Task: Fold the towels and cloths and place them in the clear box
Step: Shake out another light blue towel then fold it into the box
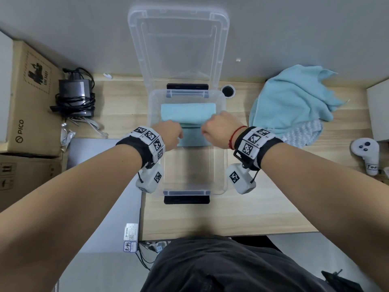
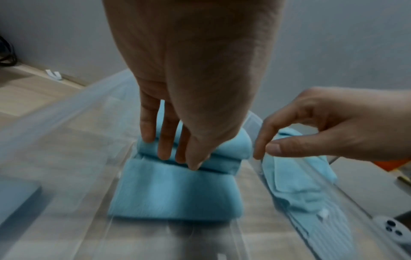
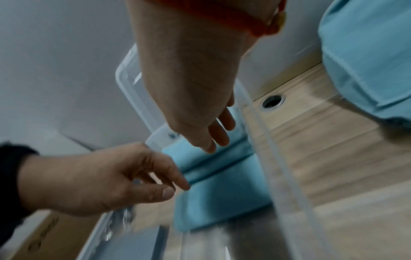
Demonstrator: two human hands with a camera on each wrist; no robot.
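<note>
Over on the left, two brown cardboard boxes sit stacked, a black charger with coiled cables just beside them. Centre of the pale wooden table: the clear box, smooth see-through plastic with rounded corners and black latches, its lid propped upright against the grey wall. Inside, at the far end, two light blue towels folded into soft, thick rectangles, the far folded towel touching the near folded towel; the near half of the box floor is bare. The left hand reaches in, fingers straight and slightly spread, fingertips pressing where the two towels meet. The right hand hovers just beside it, fingers loosely bent, gripping nothing. On the right, a crumpled blue towel heaps over a white ribbed cloth. Far right, a white controller.
</note>
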